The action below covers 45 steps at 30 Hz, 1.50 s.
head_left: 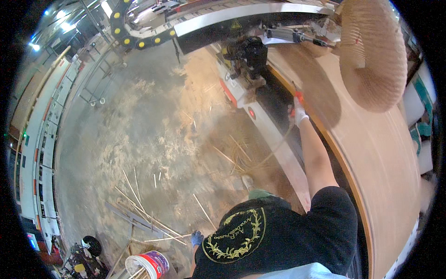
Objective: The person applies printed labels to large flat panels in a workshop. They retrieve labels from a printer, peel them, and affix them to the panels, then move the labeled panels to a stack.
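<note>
My right hand [300, 114], in a white glove, is stretched forward and closed around a red air blow gun [298, 98]. Its thin nozzle points ahead along the near edge of a large wooden panel [371, 153]. From the gun a pale, thin hose [282, 145] trails back toward the floor. My left hand [197, 238], in a blue glove, hangs low at my left side. Its fingers are too small and partly turned away to read. Behind it, thin wood strips [153, 221] lie on the floor; whether it touches one is unclear.
Ahead stands a machine head [248, 58] beneath a white and black beam [241, 23]. A wide ribbed duct [374, 60] hangs over the panel. Sawdust covers the concrete floor [139, 116]. A white bucket [155, 264] stands lower left. A long machine [39, 158] lines the left.
</note>
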Motion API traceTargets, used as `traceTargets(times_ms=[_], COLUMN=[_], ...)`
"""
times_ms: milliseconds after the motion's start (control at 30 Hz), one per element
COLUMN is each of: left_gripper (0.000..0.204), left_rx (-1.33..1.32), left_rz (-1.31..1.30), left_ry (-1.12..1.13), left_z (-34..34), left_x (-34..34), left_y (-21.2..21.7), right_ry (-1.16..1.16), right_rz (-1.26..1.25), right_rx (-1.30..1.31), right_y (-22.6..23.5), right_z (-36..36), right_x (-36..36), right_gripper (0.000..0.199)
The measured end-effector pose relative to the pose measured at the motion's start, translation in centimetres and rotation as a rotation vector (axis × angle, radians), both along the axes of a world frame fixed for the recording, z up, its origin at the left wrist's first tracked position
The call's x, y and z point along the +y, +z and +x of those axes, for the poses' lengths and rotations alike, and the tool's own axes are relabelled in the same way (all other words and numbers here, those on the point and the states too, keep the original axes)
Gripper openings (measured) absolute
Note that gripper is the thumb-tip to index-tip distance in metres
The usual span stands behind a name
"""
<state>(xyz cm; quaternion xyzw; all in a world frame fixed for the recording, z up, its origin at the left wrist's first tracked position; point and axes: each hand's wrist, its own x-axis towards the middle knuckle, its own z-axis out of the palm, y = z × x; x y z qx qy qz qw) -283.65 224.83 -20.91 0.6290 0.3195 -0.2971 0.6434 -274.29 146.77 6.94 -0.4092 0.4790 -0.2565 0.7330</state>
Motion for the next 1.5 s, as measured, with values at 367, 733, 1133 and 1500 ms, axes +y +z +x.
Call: traceTargets(times_ms=[367,733,1133,1500], left_gripper=[0.012,0.023,0.029,0.03], left_rx=[-0.139,-0.109,-0.218,-0.114], left_rz=[-0.021,0.494,0.253,0.813], left_ry=[-0.162,-0.398,-0.413,-0.608], left_z=[11.0,9.7,23.9,32.3], left_x=[-15.9,-13.1,-5.0,10.7], left_y=[6.9,3.0,-0.5,-2.3], right_ry=[0.298,0.52,-0.449,0.011], right_rz=[-0.11,-0.392,0.076,-0.384], right_rx=[-0.008,-0.027,-0.17,-0.054], right_y=[1.5,7.4,1.1,-7.0], right_z=[13.0,11.0,12.8,35.0], right_x=[-7.6,-5.8,-6.8,22.0], right_gripper=[0.041,0.043,0.052,0.046])
